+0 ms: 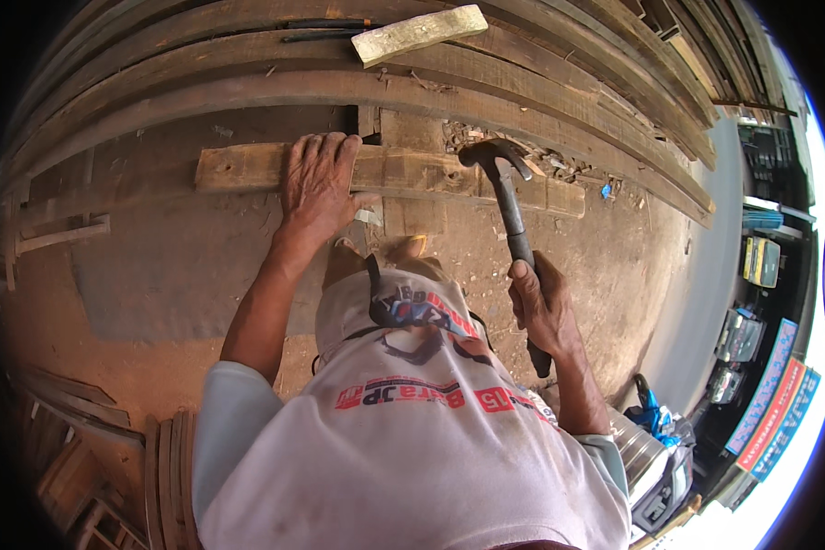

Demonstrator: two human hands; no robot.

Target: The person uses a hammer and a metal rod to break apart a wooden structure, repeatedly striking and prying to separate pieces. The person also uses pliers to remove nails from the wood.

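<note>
A short, rough wooden board (pixel 238 169) lies crosswise in front of me on a wooden support (pixel 414 216). Over its left half rests my left hand (pixel 319 179), fingers bent over the far edge and thumb out to the side, gripping it. My right hand (pixel 545 302) is closed around the dark handle of a claw hammer (pixel 511 215). The hammer's head appears over the right half of the board; whether it touches the wood I cannot tell. Both of my feet are partly visible just behind the support.
Long stacked planks (pixel 247 87) run across the far side, with a pale wood block (pixel 420 35) on top. Wood scraps (pixel 559 165) litter the ground beyond the board. More timber (pixel 170 467) stands at lower left. Bags and containers (pixel 660 458) sit at lower right, beside a road (pixel 706 266).
</note>
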